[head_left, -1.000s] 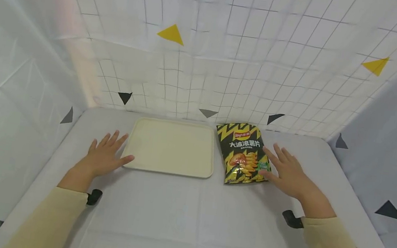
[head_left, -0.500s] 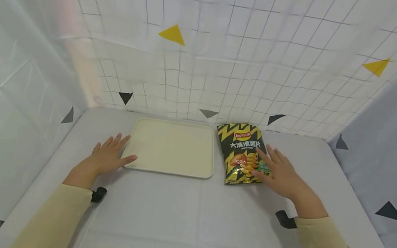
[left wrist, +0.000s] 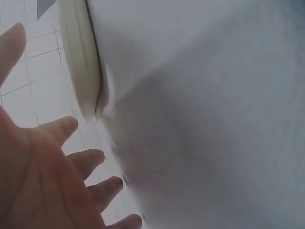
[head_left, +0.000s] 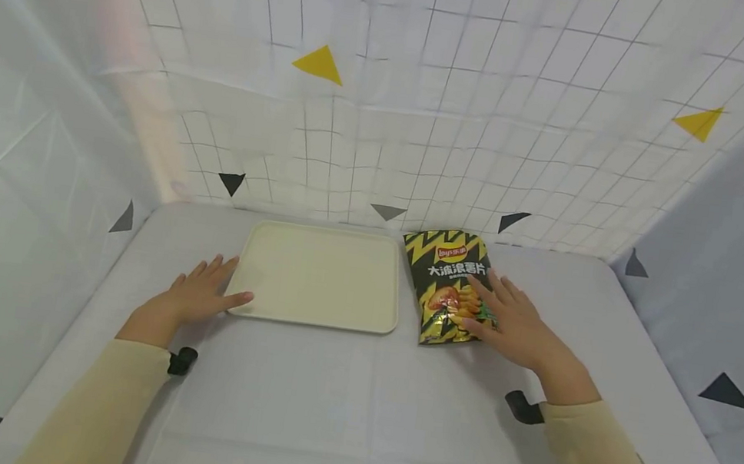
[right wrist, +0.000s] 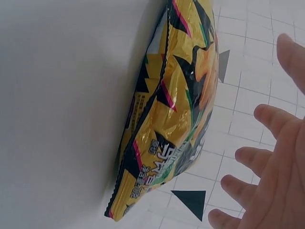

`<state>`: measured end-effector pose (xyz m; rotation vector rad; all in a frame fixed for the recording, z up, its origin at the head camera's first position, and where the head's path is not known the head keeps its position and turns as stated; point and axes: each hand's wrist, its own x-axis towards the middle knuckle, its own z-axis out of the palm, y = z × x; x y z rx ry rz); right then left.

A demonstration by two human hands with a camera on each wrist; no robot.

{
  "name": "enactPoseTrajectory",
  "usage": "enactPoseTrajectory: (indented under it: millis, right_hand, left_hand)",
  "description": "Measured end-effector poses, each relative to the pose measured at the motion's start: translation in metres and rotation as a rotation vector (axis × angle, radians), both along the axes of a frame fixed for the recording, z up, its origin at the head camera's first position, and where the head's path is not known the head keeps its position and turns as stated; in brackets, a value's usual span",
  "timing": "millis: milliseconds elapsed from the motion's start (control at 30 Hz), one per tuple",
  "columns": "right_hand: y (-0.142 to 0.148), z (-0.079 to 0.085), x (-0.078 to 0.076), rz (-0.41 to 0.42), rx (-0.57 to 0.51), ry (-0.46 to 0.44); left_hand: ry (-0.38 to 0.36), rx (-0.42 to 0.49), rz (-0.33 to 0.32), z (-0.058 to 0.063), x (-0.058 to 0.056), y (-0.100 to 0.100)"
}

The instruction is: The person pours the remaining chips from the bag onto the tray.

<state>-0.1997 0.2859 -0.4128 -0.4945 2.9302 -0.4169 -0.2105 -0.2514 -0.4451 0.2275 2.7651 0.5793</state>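
A cream rectangular tray (head_left: 316, 275) lies flat on the white table with nothing in it. My left hand (head_left: 193, 300) is spread at the tray's left edge; in the left wrist view its fingers point toward the tray's corner (left wrist: 86, 71) with a gap between. To the right of the tray lies a black and yellow bag of Lay's potato chips (head_left: 445, 276), face up. Over the bag's right side is my right hand (head_left: 519, 329), fingers spread. The right wrist view shows this hand apart from the puffy chip bag (right wrist: 176, 105), holding nothing.
The white-covered table (head_left: 337, 398) runs up to a grid-patterned curtain (head_left: 383, 140) right behind the tray and bag. Pale cloth walls stand at the left and right sides. Each wrist wears a black camera mount.
My right hand has moved left, further over the chip bag. The left hand has shifted slightly right and down toward the tray's edge. Tray and bag stay in place.
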Motion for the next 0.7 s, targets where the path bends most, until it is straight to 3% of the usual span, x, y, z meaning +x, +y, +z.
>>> enactPoseTrajectory:
  millis: [700]
  right_hand:
    - [-0.02, -0.003, -0.006, 0.036, -0.01, 0.015]
  left_hand:
    - [-0.019, -0.052, -0.014, -0.009, -0.01, -0.003]
